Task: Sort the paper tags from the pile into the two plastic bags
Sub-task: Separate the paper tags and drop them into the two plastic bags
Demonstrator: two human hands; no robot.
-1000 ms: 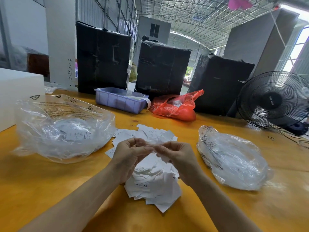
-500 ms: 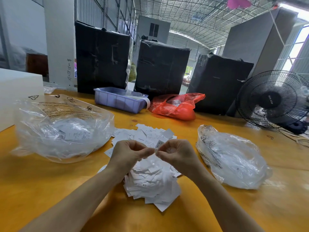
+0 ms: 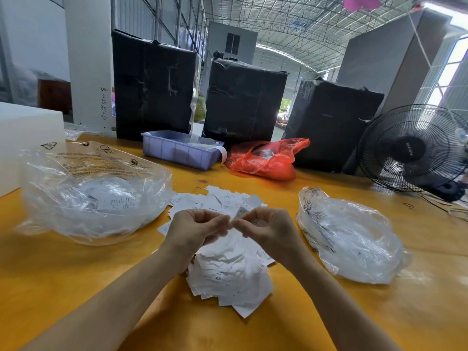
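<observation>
Yellow table (image 3: 379, 312), warehouse setting. Both hands, left hand (image 3: 195, 230) and right hand (image 3: 266, 231), pinch one paper tag (image 3: 240, 213) between curled fingertips directly above the pile (image 3: 228, 272). Clear bags lie at nine o'clock (image 3: 93, 193) and three o'clock (image 3: 354, 239) of the pile.

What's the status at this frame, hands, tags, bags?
Left hand and right hand both pinch one tag above the pile. Left bag, right bag flank it. Nothing blocking.

fan (image 3: 415, 148) cut off at right, tag (image 3: 240, 213) print unreadable
</observation>
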